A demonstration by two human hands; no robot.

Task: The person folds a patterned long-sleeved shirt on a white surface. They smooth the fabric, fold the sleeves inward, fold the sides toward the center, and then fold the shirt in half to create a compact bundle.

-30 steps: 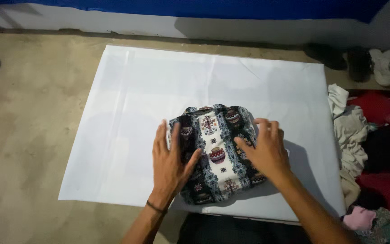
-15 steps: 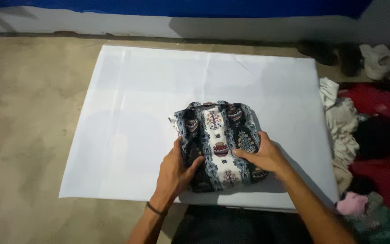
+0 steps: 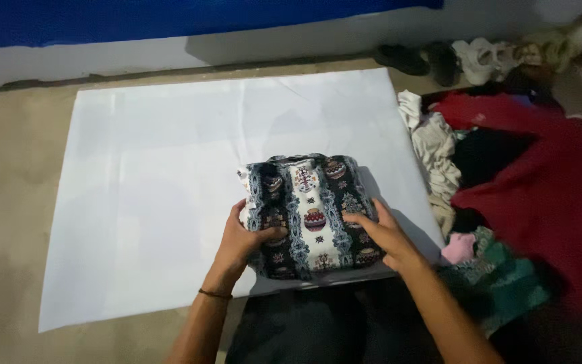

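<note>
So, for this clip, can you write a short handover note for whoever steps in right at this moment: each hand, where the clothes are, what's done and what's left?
Left hand: gripping the left edge of the folded patterned garment, thumb on top.
Right hand: gripping its right edge, fingers spread on top.
Garment: a compact folded bundle, held at the near edge of the white sheet spread on the floor; whether it is lifted clear cannot be told.
Done: this piece looks fully folded.
Left: it has yet to be set aside. A loose pile of clothes, red, black, cream and green, lies unfolded to the right of the sheet.
</note>
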